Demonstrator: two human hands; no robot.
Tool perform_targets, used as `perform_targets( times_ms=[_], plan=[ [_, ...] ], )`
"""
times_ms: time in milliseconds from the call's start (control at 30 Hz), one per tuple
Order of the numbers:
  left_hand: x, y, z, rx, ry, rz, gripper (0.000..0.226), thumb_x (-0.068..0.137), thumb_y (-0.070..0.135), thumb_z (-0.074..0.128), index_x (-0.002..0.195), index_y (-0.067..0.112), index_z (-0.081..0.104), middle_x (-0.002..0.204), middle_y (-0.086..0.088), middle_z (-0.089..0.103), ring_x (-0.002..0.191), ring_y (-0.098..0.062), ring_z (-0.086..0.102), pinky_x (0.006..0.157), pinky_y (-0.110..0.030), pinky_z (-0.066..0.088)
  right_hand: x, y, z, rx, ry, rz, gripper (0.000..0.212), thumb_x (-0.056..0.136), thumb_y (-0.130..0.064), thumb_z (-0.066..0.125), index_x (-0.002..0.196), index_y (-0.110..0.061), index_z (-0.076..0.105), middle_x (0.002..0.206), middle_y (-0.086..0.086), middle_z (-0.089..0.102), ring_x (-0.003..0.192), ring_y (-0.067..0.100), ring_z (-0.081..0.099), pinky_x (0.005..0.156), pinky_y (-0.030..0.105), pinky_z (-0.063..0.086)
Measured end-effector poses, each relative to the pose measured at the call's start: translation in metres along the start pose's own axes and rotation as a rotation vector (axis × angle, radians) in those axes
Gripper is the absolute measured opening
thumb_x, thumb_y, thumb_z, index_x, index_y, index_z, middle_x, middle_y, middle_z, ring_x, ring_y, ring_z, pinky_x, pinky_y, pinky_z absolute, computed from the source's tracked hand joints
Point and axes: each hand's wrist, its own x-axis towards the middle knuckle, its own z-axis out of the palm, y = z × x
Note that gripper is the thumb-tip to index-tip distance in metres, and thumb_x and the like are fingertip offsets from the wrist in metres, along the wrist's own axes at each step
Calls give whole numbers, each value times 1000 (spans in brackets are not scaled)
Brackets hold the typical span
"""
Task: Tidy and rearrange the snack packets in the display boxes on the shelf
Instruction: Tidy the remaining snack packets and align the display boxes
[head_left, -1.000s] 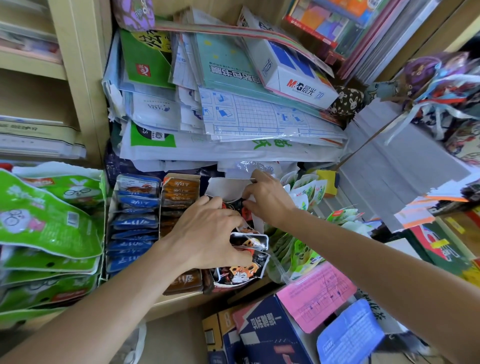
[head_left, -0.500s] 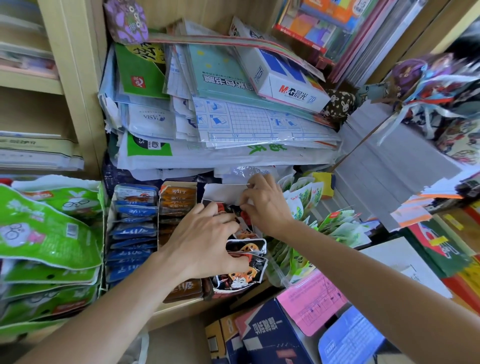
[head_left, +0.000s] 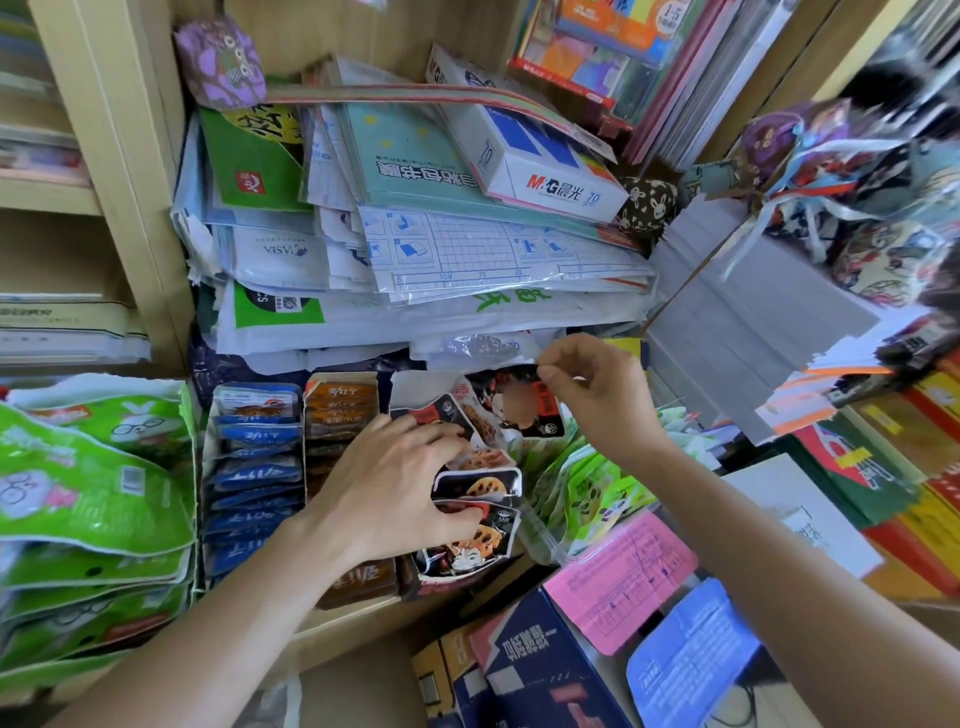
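The right hand (head_left: 602, 400) has come up out of the box (head_left: 415, 387). Half a second ago it was down among the black packets beside the left hand. Now its thumb and forefinger (head_left: 558, 364) are pinched together on the top edge of one packet (head_left: 524, 410), drawn up and toward the back right corner of the box, just under the paper stack (head_left: 441, 291). The other fingers are loosely curled and carry nothing. The left hand (head_left: 395, 488) has stayed in the middle of the box. Its fingers are spread and lightly bent, pressing on the rest of the row (head_left: 478, 486), with the thumb against a front packet. That likely keeps the row from riding up with the pulled one. One packet is therefore separated, probably to be straightened or reseated behind the others, while the row beneath is uneven and tilted. The blue packets (head_left: 254, 467) and brown packets (head_left: 337, 410) left of the box already stand in neat files. The green packets (head_left: 587, 488) right of it fan out loosely.
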Motion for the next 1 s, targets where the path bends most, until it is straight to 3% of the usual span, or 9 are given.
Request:
perform_targets(
  times_ms=[133, 267, 333, 433, 533, 633, 733, 867, 1000],
  plan=[
    [-5, -1, 1, -21, 60, 3, 74, 74, 80, 45, 122, 29, 68, 129, 15, 66, 107, -10, 60, 92, -32, 41, -14, 3, 10, 70, 13, 63, 8, 87, -8, 73, 91, -14, 72, 82, 0, 73, 78, 15, 70, 70, 27, 57],
    [-7, -1, 1, -23, 61, -8, 73, 77, 81, 43, 123, 31, 68, 129, 17, 65, 107, -8, 60, 92, -32, 41, -32, 4, 16, 96, -28, 108, 26, 83, -7, 76, 107, -17, 72, 93, -5, 74, 84, 7, 70, 73, 17, 55],
    [-8, -1, 0, -33, 60, -5, 72, 77, 81, 42, 123, 31, 68, 127, 18, 66, 107, -8, 60, 91, -31, 40, -40, 4, 17, 13, -69, 97, 32, 81, -8, 77, 111, -17, 72, 92, -8, 74, 82, 5, 69, 75, 18, 56],
    [-9, -2, -2, -57, 58, 16, 73, 76, 80, 45, 123, 29, 68, 128, 15, 66, 112, -9, 61, 94, -33, 42, -48, 10, 19, -156, -118, 21, 24, 81, -8, 74, 103, -16, 76, 85, -7, 74, 73, 6, 67, 75, 27, 58],
    [-13, -7, -5, -97, 38, 45, 71, 75, 74, 49, 125, 28, 67, 130, 15, 64, 116, -9, 60, 97, -31, 39, -48, 12, 18, -91, -43, 51, 14, 87, -8, 72, 97, -16, 77, 83, -7, 74, 75, 9, 68, 74, 34, 57],
    [-14, -13, -3, -112, 10, 58, 71, 77, 76, 45, 132, 33, 62, 135, 19, 60, 118, -5, 52, 96, -29, 35, -41, 3, 11, 10, 92, 48, 12, 92, -7, 67, 96, -15, 76, 81, -12, 73, 75, 2, 67, 65, 20, 52],
    [-13, -15, -5, -103, 8, 70, 73, 77, 81, 44, 132, 37, 60, 133, 21, 61, 115, -4, 49, 92, -30, 32, -33, -10, 10, 14, 118, -61, 13, 92, -6, 68, 99, -13, 76, 84, -15, 73, 79, -3, 69, 71, 12, 51],
    [-18, -11, -8, -108, 145, 39, 61, 74, 70, 68, 118, 28, 72, 112, 14, 74, 99, -11, 67, 85, -26, 42, -21, -6, 25, -184, -54, -240, 21, 90, -5, 67, 103, -17, 78, 92, -7, 77, 84, 6, 72, 79, 27, 57],
    [-18, -14, -4, -109, 206, -12, 64, 70, 76, 62, 112, 28, 73, 106, 16, 74, 93, -9, 69, 83, -30, 52, -8, -2, 47, -212, -321, -187, 23, 91, -4, 65, 108, -16, 77, 94, -3, 77, 81, 2, 66, 78, 15, 49]
  ],
)
